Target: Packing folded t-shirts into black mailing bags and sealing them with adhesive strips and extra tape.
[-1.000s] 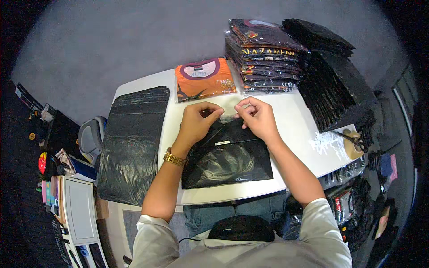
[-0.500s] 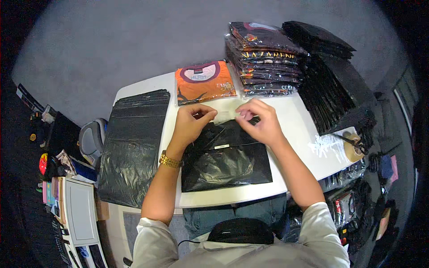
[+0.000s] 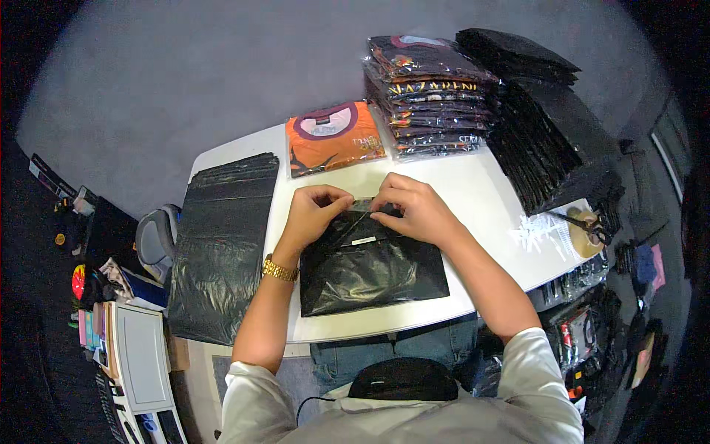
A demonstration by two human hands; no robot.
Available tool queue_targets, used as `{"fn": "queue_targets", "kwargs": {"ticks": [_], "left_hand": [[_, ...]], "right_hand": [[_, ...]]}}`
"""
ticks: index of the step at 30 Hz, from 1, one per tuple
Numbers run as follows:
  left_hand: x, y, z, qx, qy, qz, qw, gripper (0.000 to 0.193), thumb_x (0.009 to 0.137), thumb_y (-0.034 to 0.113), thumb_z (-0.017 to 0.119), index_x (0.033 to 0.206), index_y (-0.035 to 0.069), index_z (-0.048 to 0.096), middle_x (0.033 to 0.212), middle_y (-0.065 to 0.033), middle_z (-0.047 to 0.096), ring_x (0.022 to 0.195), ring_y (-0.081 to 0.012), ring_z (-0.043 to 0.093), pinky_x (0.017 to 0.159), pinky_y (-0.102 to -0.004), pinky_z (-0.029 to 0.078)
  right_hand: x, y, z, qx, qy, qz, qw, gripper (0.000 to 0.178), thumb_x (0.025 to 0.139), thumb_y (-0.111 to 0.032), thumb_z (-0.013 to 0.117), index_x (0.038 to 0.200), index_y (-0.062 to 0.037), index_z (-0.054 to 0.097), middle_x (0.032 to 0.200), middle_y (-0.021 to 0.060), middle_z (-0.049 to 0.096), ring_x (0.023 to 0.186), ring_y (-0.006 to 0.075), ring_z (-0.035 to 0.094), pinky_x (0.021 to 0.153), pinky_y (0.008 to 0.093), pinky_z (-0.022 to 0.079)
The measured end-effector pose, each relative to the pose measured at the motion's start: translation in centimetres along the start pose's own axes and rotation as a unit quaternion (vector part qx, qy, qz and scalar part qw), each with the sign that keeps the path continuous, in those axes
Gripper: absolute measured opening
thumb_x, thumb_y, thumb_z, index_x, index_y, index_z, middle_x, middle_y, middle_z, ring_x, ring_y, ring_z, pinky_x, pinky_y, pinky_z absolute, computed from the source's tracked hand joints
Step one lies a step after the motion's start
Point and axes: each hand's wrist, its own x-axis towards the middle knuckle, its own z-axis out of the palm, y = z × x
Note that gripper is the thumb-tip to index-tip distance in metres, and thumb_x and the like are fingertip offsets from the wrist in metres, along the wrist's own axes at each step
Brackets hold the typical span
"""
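Note:
A black plastic mailing bag [image 3: 373,270], folded over at the top with a small white label strip on its front, lies before me on the table. At its far end a short clear plastic strip [image 3: 361,206], perhaps tape, spans the gap between my hands. My left hand [image 3: 314,214] pinches the strip's left end between thumb and forefinger. The fingers of my right hand [image 3: 410,209] are curled closed at the other end, low against the bag; its fingertips partly hide what they grip. A gold watch [image 3: 280,268] is on my left wrist.
Flat black bags [image 3: 222,244] are piled on the left of the white table [image 3: 473,189]. Behind my hands lie a bagged orange shirt [image 3: 336,140] and a tall stack of bagged dark shirts [image 3: 436,103]. Black packages [image 3: 532,148] stand at right, near scissors [image 3: 588,224] and white strips [image 3: 540,235].
Both hands have come slightly nearer to me and closer together. The clear strip, earlier held stretched beyond the bag's far edge, is now down at the bag's top.

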Motion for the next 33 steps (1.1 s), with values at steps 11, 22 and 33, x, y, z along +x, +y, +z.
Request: {"fn": "queue_targets", "kwargs": {"ticks": [11,22,33], "left_hand": [[-1.1,-0.2,0.1,0.007,0.024,-0.012,1.0,0.018,0.091,0.015,0.082,0.096,-0.002,0.08,0.085,-0.0044,0.077,0.077,-0.0091,0.066,0.071,-0.0258,0.052],[-2.6,-0.9,0.7,0.045,0.023,0.031,0.998,0.014,0.089,0.014,0.081,0.093,0.001,0.082,0.078,-0.0041,0.076,0.071,-0.008,0.065,0.066,-0.0257,0.052],[-2.7,0.7,0.8,0.151,0.065,0.074,0.984,0.014,0.084,0.016,0.084,0.092,0.005,0.082,0.086,-0.0086,0.071,0.08,-0.0196,0.068,0.075,-0.033,0.055]], "right_hand": [[0.1,-0.9,0.7,-0.088,-0.026,-0.083,0.992,0.014,0.084,-0.008,0.079,0.09,-0.0054,0.067,0.095,0.0065,0.065,0.092,0.0279,0.068,0.077,0.0404,0.058],[-1.5,-1.1,1.3,-0.05,-0.014,-0.077,0.996,0.016,0.079,-0.003,0.083,0.093,-0.0046,0.075,0.09,0.0081,0.073,0.084,0.0268,0.07,0.075,0.038,0.056],[-1.7,-2.2,0.8,-0.076,-0.037,-0.085,0.993,0.018,0.077,-0.005,0.083,0.093,-0.0063,0.075,0.091,0.007,0.067,0.088,0.0272,0.067,0.077,0.038,0.058]]}}
